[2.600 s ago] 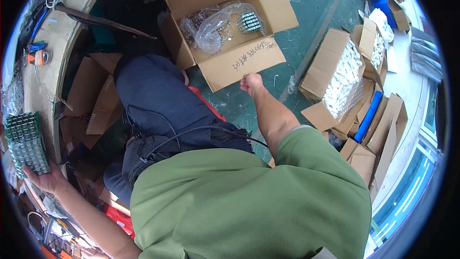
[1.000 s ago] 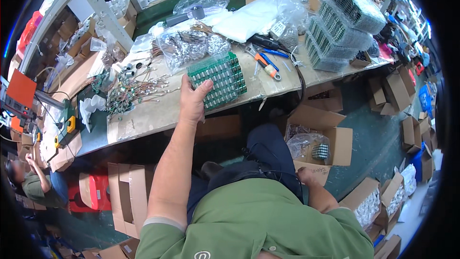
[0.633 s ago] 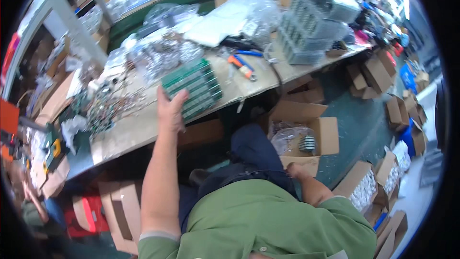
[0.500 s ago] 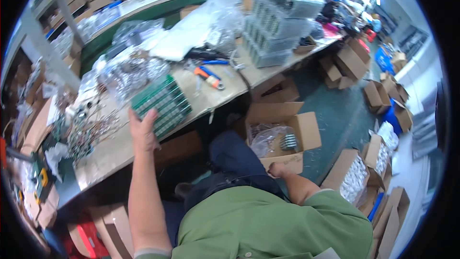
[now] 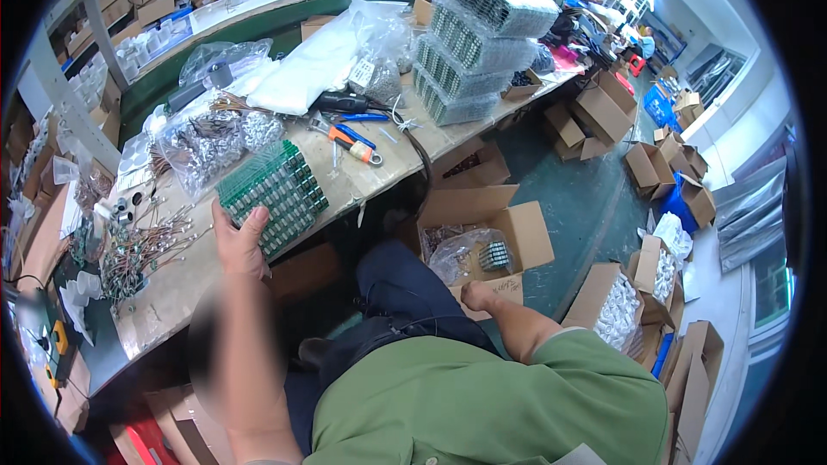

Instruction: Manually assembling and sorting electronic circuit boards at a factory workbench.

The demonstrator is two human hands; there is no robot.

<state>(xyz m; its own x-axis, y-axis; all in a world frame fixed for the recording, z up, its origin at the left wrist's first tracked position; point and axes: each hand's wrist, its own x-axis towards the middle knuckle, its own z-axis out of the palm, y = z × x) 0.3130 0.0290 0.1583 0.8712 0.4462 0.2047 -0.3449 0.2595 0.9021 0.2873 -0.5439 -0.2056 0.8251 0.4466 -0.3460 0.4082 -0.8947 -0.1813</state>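
My left hand (image 5: 240,241) is closed on the near left corner of a block of green circuit boards (image 5: 274,194), thumb on top. The block has rows of silver cylindrical parts and lies at the front edge of the workbench (image 5: 177,293). My right hand (image 5: 479,296) is a closed fist by the near flap of an open cardboard box (image 5: 527,237) below the bench; whatever its fingers hold, if anything, is hidden. Inside that box are a clear plastic bag (image 5: 457,257) and a small block of similar parts (image 5: 494,256).
Beyond the block are orange-handled pliers (image 5: 360,150), blue-handled tools and a bag of silver parts (image 5: 202,145). Loose wired parts (image 5: 142,245) spread to its left. Clear trays of green boards (image 5: 482,43) are stacked farther right. Several cardboard boxes (image 5: 603,297) stand on the floor at right.
The whole view has shifted slightly left and become sharper. My left hand stays on the circuit boards and my right hand stays by the box flap.
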